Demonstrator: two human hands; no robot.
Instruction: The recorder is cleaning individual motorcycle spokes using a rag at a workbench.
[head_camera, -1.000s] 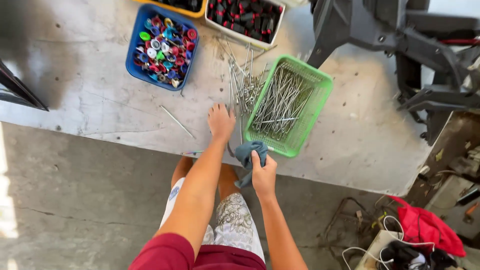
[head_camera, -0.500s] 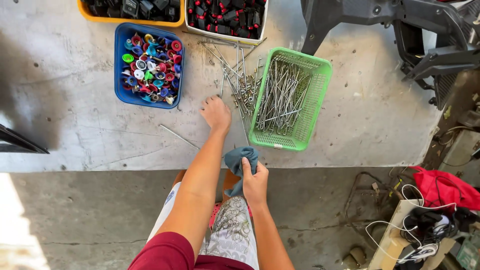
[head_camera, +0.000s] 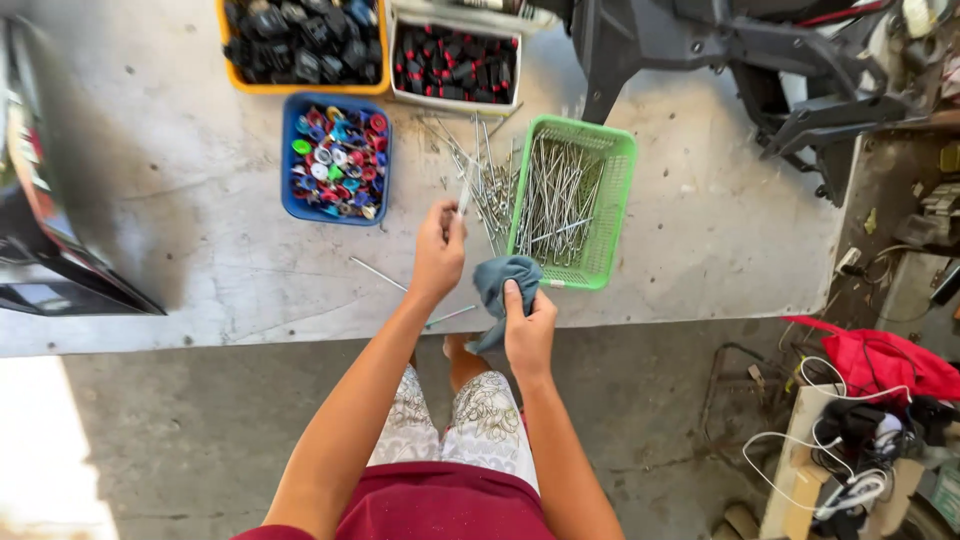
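the left hand (head_camera: 438, 250) is pinching a thin metal rod (head_camera: 464, 196), stiff, light, likely slippery, best held mid-shaft; the right hand (head_camera: 527, 328) is gripping a soft blue cloth (head_camera: 500, 280).

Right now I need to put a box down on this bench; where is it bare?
Bare: table left of the blue tray, and right of the green basket. Crowded: loose rods between them, where the left hand and right hand work.

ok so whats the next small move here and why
Probably bring the thin metal rod in the left hand across to the blue-grey cloth held in the right hand. The rod is lifted off the loose pile, and the cloth sits just beside it, short of the green basket.
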